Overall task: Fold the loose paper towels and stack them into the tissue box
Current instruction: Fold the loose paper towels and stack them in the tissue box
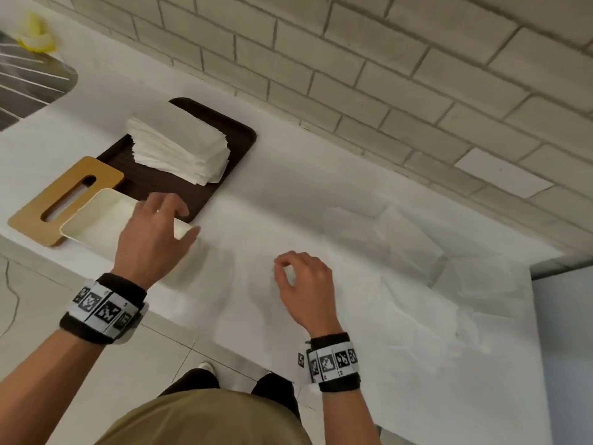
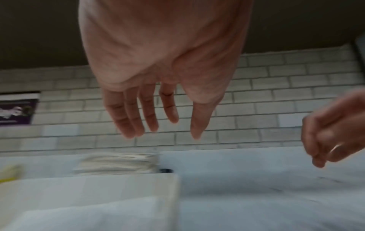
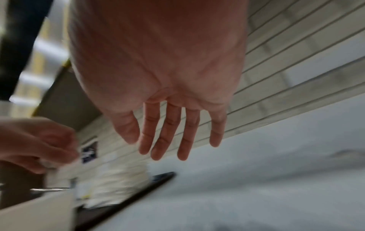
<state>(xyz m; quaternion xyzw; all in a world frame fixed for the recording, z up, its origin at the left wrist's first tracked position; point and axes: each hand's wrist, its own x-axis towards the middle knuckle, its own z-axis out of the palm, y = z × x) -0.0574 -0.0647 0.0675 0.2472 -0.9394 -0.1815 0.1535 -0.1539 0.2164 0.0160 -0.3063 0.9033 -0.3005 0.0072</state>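
The open white tissue box (image 1: 96, 220) sits at the counter's left, and in the left wrist view a folded towel (image 2: 88, 215) lies inside it. My left hand (image 1: 179, 220) hovers over the box's right end with straight fingers (image 2: 150, 112), holding nothing. The box's wooden lid (image 1: 61, 200) lies beside it. A stack of folded towels (image 1: 179, 149) rests on a brown tray (image 1: 234, 136). Loose paper towels (image 1: 407, 239) are spread over the counter to the right. My right hand (image 1: 282, 268) hangs empty above them, its fingers (image 3: 169, 134) relaxed.
A grey brick wall (image 1: 385, 75) backs the white counter. A metal draining surface (image 1: 29, 81) and a yellow object (image 1: 35, 33) are at the far left. The counter's front edge runs near my wrists, with floor tiles below. A grey panel (image 1: 564, 348) borders the right end.
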